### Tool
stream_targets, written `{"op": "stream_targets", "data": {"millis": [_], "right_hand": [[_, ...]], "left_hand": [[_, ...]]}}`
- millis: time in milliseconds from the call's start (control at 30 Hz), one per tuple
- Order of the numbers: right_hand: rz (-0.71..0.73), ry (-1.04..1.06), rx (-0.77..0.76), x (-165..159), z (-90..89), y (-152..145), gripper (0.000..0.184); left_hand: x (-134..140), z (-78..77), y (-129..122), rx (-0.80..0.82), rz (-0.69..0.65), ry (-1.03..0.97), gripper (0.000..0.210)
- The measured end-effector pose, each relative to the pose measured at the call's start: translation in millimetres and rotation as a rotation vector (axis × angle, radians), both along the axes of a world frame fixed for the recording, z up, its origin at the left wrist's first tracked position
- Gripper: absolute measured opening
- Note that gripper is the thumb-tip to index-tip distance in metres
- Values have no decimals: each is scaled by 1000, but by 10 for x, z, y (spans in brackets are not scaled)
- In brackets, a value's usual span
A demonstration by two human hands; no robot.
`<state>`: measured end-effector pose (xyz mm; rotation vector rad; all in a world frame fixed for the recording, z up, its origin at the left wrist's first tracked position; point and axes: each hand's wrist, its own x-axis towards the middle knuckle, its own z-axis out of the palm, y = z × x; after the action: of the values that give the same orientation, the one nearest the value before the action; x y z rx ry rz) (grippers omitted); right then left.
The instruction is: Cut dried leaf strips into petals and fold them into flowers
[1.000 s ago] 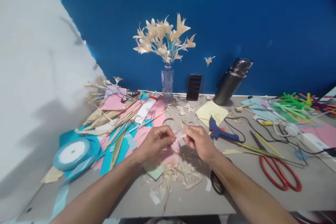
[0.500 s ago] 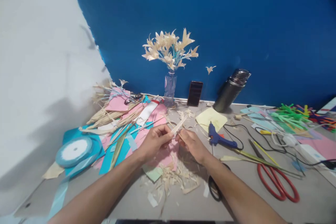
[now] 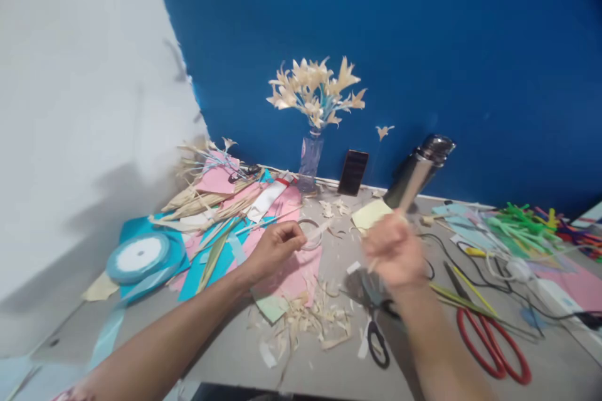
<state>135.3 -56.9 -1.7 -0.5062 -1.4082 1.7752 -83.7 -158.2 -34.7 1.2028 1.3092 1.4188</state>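
Note:
My left hand pinches a small pale husk strip over the pink paper, in front of a roll of tape. Motion smears my right hand, raised at the right of the work area. Its fingers are closed round a longer pale husk strip that sticks up in front of the dark flask. Below the hands lie many husk scraps and black-handled scissors, partly hidden near my right forearm.
A clear bottle holds cream husk flowers; a phone leans beside it. Blue ribbon on a spool and dry husks lie left. Red-handled scissors, cables and green pipe cleaners occupy the right.
My right hand has moved right and up, away from the left, carrying a husk strip. It now covers the glue gun. My left hand has stayed nearly in place. The view has shifted slightly.

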Motion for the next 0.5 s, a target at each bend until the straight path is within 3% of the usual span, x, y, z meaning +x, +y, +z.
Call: {"op": "stream_targets", "data": {"millis": [100, 167, 267, 367, 500], "right_hand": [[-75, -32, 79, 30, 12, 151, 51], [37, -257, 125, -98, -127, 105, 39], [125, -346, 186, -317, -344, -73, 28], [141, -370, 257, -393, -402, -194, 30], [36, -455, 450, -387, -379, -225, 44]], "left_hand": [[26, -18, 25, -17, -12, -185, 40], [78, -37, 33, -23, -53, -276, 41], [138, -62, 28, -34, -37, -300, 39], [142, -81, 26, -72, -7, -259, 37], [135, -99, 25, -76, -9, -205, 33]]}}
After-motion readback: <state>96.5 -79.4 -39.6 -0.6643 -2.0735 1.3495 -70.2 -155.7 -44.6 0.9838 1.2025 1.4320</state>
